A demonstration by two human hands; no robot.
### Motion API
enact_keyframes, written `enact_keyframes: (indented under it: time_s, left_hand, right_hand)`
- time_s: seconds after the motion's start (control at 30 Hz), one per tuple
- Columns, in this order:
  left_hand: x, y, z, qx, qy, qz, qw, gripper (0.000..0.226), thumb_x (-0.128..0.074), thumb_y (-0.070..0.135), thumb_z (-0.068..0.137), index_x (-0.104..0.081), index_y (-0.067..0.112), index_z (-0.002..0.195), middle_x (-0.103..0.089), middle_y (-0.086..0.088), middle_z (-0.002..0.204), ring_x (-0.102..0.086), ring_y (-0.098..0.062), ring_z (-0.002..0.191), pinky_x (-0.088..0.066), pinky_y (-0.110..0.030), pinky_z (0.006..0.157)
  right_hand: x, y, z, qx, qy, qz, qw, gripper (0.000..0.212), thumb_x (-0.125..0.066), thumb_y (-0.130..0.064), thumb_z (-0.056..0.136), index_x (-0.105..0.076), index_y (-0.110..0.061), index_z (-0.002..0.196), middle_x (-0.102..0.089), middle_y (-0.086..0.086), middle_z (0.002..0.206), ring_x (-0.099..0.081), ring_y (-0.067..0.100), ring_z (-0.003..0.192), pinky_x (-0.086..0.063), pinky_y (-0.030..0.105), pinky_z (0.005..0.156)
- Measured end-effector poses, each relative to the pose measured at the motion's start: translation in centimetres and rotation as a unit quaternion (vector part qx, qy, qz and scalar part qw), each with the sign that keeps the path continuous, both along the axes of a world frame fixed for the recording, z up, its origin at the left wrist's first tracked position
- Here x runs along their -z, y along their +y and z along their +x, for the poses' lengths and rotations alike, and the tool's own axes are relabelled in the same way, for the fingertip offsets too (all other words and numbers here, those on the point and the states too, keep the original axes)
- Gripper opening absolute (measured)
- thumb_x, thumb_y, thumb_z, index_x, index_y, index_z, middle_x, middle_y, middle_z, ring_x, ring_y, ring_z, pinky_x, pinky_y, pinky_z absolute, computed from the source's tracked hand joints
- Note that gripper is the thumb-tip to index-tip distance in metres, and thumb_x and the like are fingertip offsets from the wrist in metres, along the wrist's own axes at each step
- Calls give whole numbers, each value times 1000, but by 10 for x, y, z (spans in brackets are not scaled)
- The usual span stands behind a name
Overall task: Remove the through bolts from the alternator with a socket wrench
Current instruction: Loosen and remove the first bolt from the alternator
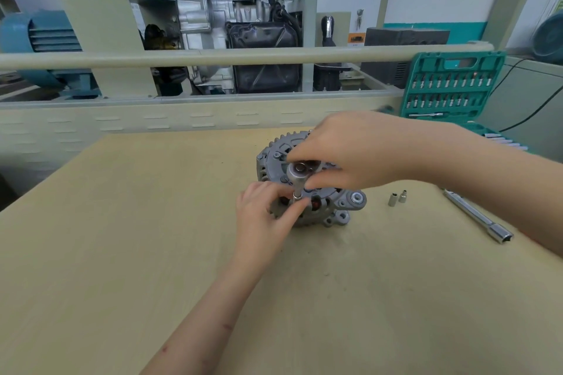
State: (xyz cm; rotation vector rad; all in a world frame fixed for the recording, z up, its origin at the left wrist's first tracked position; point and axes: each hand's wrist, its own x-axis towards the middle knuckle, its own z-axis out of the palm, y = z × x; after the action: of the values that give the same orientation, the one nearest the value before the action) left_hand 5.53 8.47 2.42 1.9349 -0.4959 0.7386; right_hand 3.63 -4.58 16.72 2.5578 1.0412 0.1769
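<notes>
A grey cast-metal alternator [307, 189] with a finned rim sits mid-table on the pale wood-grain table [122, 253]. The right hand [359, 155] pinches a round chrome ratchet head [300, 173] standing over it; the left hand [262, 216] pinches the small socket [297, 195] below. Two small steel sockets [397, 198] and a chrome extension bar [478, 216] lie right; a green tool case [451, 85] stands far right.
</notes>
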Motion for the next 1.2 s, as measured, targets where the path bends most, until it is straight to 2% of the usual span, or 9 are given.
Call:
enact_keyframes:
  time_s: [0.1,0.27,0.37,0.43,0.53,0.73,0.87,1.03,1.2]
  left_hand:
    - [0,-2,0,-13,9,-6,1000,15,-65,30,68,-51,27,64,-48,22,62,-44,3,74,-25,-15,78]
    - [3,-2,0,-16,0,1,1000,19,-66,29,69,-47,27,66,-44,22,61,-38,2,70,-25,-13,75]
    - [4,-2,0,-12,7,-12,1000,17,-69,29,68,-57,17,67,-50,19,67,-44,1,75,-29,-19,77]
    - [4,-2,0,-13,2,-2,1000,19,-68,29,68,-62,11,70,-52,16,69,-46,-6,75,-31,-21,77]
    - [3,-2,0,-18,-6,17,1000,21,-66,30,69,-64,9,69,-49,16,67,-44,-6,73,-25,-14,79]
    - [1,-3,-1,-45,-4,19,999,19,-67,34,68,-59,18,63,-48,18,61,-46,-9,73,-20,-15,81]
    - [3,-4,0,-43,-8,19,999,28,-75,25,70,-48,26,63,-40,24,58,-38,-3,69,-23,-19,76]
    - [6,-4,1,-11,-24,-12,1000,15,-68,25,70,-67,12,76,-47,23,67,-40,0,69,-36,-23,68]
    - [6,-3,2,-14,-30,-14,999,14,-69,25,68,-67,11,71,-50,17,64,-42,0,68,-37,-27,66]
  right_hand:
    - [1,4,-4,41,-52,-16,998,46,-30,-56,85,-47,-14,83,-36,-5,60,-33,9,50,-26,24,44]
    - [7,6,-8,45,-61,-12,997,47,-25,-57,83,-45,-15,80,-36,-6,59,-32,10,50,-20,24,43]
    - [2,4,-4,42,-2,1,999,30,-40,-43,91,-50,-14,93,-51,-3,75,-49,19,72,-34,27,52]
    - [0,2,-2,33,25,-1,999,31,-42,-35,93,-52,-14,113,-59,2,96,-54,22,90,-44,34,72]
    - [0,3,-2,21,29,-4,999,37,-42,-35,93,-49,-14,122,-60,4,107,-54,24,98,-44,40,84]
    - [-2,8,-6,51,-51,-31,997,46,-34,-58,85,-40,-16,69,-38,-4,58,-35,12,51,-26,26,46]
    - [3,10,-7,62,-75,-30,995,49,-34,-60,85,-44,-14,70,-38,-4,57,-32,10,48,-22,25,43]
    - [-2,4,-1,57,-9,-26,998,30,-41,-39,91,-54,-13,98,-56,0,83,-52,21,78,-46,34,70]
    - [-3,0,2,14,-2,-24,1000,33,-44,-38,91,-53,-16,114,-63,1,97,-55,21,90,-44,40,85]
